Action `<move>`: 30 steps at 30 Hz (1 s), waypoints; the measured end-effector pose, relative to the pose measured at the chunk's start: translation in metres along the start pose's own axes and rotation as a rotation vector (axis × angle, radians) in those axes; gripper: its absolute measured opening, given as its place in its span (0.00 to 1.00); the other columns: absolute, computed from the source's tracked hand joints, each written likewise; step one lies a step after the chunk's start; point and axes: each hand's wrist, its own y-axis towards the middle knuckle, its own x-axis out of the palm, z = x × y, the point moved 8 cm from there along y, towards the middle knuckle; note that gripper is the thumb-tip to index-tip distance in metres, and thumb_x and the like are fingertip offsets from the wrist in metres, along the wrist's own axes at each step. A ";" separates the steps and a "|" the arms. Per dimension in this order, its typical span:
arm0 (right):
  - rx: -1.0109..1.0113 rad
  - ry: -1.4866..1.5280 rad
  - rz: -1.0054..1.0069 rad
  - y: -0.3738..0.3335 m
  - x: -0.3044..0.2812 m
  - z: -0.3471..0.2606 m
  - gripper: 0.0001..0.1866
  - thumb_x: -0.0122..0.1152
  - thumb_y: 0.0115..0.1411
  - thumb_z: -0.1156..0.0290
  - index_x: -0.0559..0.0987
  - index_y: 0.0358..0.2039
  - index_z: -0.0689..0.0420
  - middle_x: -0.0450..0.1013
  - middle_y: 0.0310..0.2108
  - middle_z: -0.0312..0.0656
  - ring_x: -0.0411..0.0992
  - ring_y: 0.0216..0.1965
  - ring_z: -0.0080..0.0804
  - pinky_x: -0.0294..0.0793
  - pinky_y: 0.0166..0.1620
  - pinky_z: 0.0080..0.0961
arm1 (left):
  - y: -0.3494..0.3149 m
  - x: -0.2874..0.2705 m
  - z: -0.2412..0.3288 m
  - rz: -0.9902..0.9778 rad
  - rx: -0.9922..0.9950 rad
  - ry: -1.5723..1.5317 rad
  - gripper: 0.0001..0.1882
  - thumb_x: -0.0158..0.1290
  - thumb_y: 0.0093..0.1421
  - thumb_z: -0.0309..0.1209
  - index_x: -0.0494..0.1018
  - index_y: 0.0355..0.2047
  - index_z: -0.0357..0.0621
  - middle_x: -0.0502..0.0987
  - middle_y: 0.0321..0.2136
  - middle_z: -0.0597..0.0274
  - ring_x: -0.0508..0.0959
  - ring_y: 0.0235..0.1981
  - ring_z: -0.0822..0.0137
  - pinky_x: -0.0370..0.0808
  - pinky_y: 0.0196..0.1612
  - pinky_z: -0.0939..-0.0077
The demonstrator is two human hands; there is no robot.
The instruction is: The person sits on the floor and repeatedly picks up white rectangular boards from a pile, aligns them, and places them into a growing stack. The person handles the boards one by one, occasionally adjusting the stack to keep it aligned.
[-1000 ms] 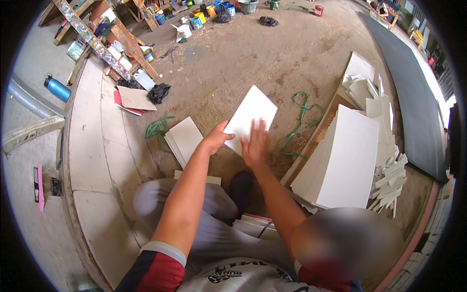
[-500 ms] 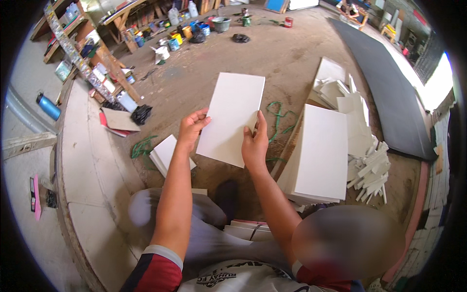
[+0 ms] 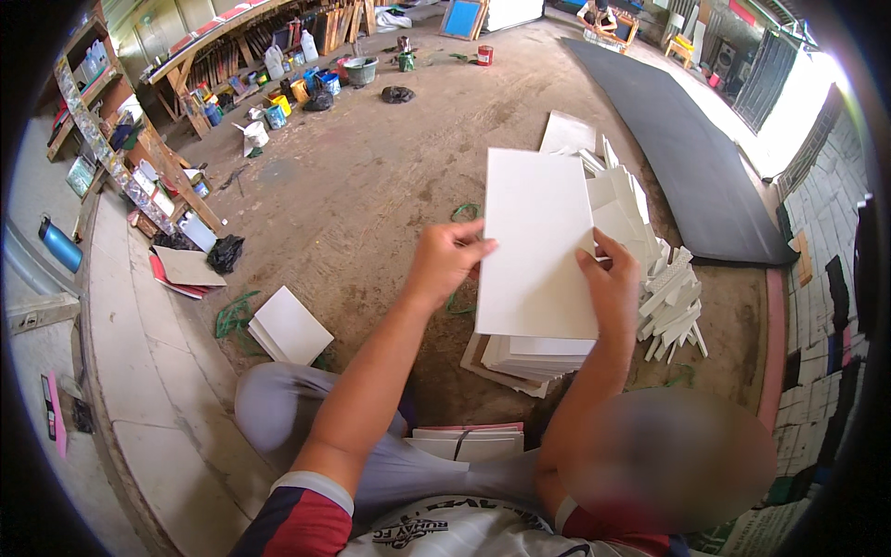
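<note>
Hands: 2, left hand and right hand. Held sheet: 1 face showing; layers behind it cannot be told. Large stack: 1, mostly hidden, sheets uncountable. Small stack: 1, at least 2 sheets. Banded bundle: 1, with 1 band. Scrap heap: 1, pieces overlap, no reliable count. Twine tangles: at least 2. Mat: 1. Blue bottle: 1. Red can: 1. Black bags: at least 3. Jugs by the bench: 2. Paint pots: several, too crowded to count.
</note>
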 end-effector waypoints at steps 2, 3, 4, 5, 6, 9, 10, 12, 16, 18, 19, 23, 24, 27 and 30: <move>0.023 -0.080 -0.028 0.000 -0.014 0.011 0.26 0.70 0.57 0.73 0.80 0.57 0.65 0.77 0.41 0.46 0.76 0.37 0.33 0.77 0.43 0.32 | -0.004 0.017 -0.011 -0.010 0.047 0.172 0.22 0.64 0.62 0.29 0.79 0.55 0.33 0.86 0.29 0.56 0.82 0.24 0.74 0.79 0.30 0.76; 0.049 -0.083 -0.032 0.000 -0.020 0.018 0.26 0.70 0.57 0.73 0.80 0.57 0.65 0.77 0.41 0.46 0.76 0.38 0.34 0.77 0.43 0.32 | -0.004 0.027 -0.022 -0.030 0.032 0.168 0.21 0.64 0.62 0.29 0.80 0.54 0.35 0.85 0.26 0.57 0.81 0.23 0.75 0.78 0.30 0.76; 0.079 -0.088 -0.033 -0.002 -0.026 0.027 0.26 0.70 0.57 0.73 0.80 0.57 0.66 0.77 0.41 0.47 0.76 0.38 0.34 0.77 0.43 0.31 | -0.008 0.036 -0.020 -0.044 0.054 0.244 0.20 0.64 0.62 0.30 0.81 0.53 0.37 0.84 0.25 0.58 0.80 0.23 0.75 0.77 0.30 0.75; 0.108 -0.092 -0.036 -0.003 -0.031 0.038 0.26 0.70 0.57 0.72 0.80 0.57 0.66 0.77 0.41 0.47 0.76 0.38 0.35 0.77 0.43 0.31 | -0.010 0.044 -0.017 -0.056 0.076 0.321 0.19 0.64 0.61 0.30 0.82 0.53 0.39 0.83 0.23 0.59 0.80 0.22 0.75 0.77 0.29 0.74; 0.092 -0.077 -0.026 -0.003 -0.034 0.045 0.26 0.70 0.56 0.72 0.80 0.56 0.67 0.78 0.39 0.46 0.76 0.36 0.34 0.77 0.43 0.31 | -0.012 0.051 -0.017 -0.096 0.025 0.310 0.22 0.65 0.61 0.29 0.80 0.54 0.34 0.84 0.27 0.58 0.80 0.23 0.74 0.78 0.29 0.74; 0.124 -0.106 -0.065 -0.001 -0.036 0.063 0.27 0.70 0.56 0.72 0.81 0.56 0.66 0.78 0.36 0.46 0.76 0.35 0.35 0.76 0.42 0.31 | -0.012 0.057 -0.033 -0.098 -0.050 0.269 0.21 0.65 0.60 0.29 0.81 0.53 0.35 0.83 0.25 0.59 0.79 0.23 0.74 0.77 0.27 0.76; 0.122 -0.121 -0.068 0.000 -0.036 0.067 0.27 0.71 0.55 0.72 0.81 0.56 0.66 0.78 0.36 0.46 0.76 0.34 0.35 0.76 0.42 0.31 | -0.012 0.059 -0.035 -0.113 -0.044 0.266 0.21 0.65 0.60 0.29 0.81 0.53 0.33 0.83 0.24 0.59 0.78 0.22 0.75 0.76 0.26 0.75; 0.120 -0.151 -0.069 0.001 -0.033 0.075 0.27 0.71 0.55 0.71 0.81 0.56 0.67 0.78 0.34 0.46 0.75 0.33 0.34 0.76 0.42 0.31 | -0.012 0.058 -0.038 -0.074 -0.028 0.282 0.16 0.64 0.60 0.30 0.83 0.47 0.35 0.81 0.21 0.61 0.78 0.20 0.74 0.74 0.26 0.73; 0.094 -0.145 -0.064 0.002 -0.029 0.089 0.28 0.72 0.54 0.71 0.81 0.56 0.66 0.78 0.33 0.47 0.75 0.33 0.34 0.76 0.41 0.32 | -0.011 0.058 -0.045 -0.056 0.031 0.291 0.13 0.64 0.60 0.30 0.84 0.43 0.36 0.80 0.19 0.61 0.78 0.20 0.73 0.73 0.26 0.71; 0.078 -0.133 -0.062 0.002 -0.027 0.089 0.29 0.72 0.53 0.71 0.81 0.56 0.66 0.78 0.33 0.48 0.76 0.33 0.35 0.76 0.41 0.33 | -0.012 0.056 -0.048 -0.060 -0.019 0.263 0.13 0.64 0.60 0.30 0.84 0.43 0.36 0.80 0.19 0.61 0.77 0.19 0.73 0.73 0.26 0.71; 0.088 -0.131 -0.062 0.001 -0.026 0.088 0.29 0.72 0.53 0.71 0.81 0.56 0.66 0.79 0.33 0.48 0.76 0.34 0.36 0.77 0.41 0.34 | -0.013 0.055 -0.048 -0.061 -0.044 0.251 0.14 0.64 0.60 0.30 0.84 0.44 0.36 0.80 0.19 0.62 0.77 0.19 0.74 0.73 0.26 0.71; 0.086 -0.175 -0.047 -0.001 -0.022 0.085 0.29 0.73 0.52 0.71 0.81 0.55 0.66 0.79 0.33 0.49 0.76 0.33 0.38 0.77 0.42 0.35 | -0.010 0.050 -0.058 -0.059 -0.012 0.244 0.15 0.64 0.61 0.30 0.84 0.46 0.36 0.80 0.20 0.63 0.76 0.18 0.75 0.71 0.24 0.73; 0.081 -0.200 -0.044 -0.003 -0.021 0.080 0.29 0.73 0.52 0.70 0.81 0.55 0.66 0.79 0.33 0.49 0.76 0.33 0.38 0.77 0.42 0.35 | -0.010 0.049 -0.061 -0.065 -0.030 0.235 0.15 0.64 0.61 0.30 0.84 0.47 0.36 0.80 0.20 0.63 0.76 0.17 0.75 0.71 0.24 0.74; 0.160 -0.250 -0.067 -0.009 -0.017 0.063 0.29 0.72 0.52 0.70 0.81 0.56 0.65 0.78 0.33 0.50 0.77 0.35 0.40 0.77 0.43 0.36 | -0.009 0.045 -0.066 -0.063 -0.060 0.205 0.19 0.65 0.61 0.31 0.82 0.50 0.33 0.81 0.20 0.62 0.77 0.18 0.75 0.72 0.23 0.74; 0.156 -0.375 -0.034 -0.013 -0.020 0.050 0.29 0.73 0.54 0.67 0.81 0.56 0.64 0.78 0.34 0.49 0.78 0.37 0.42 0.77 0.45 0.39 | -0.007 0.040 -0.070 -0.057 -0.067 0.205 0.23 0.65 0.61 0.31 0.79 0.53 0.29 0.81 0.22 0.61 0.78 0.18 0.74 0.73 0.24 0.75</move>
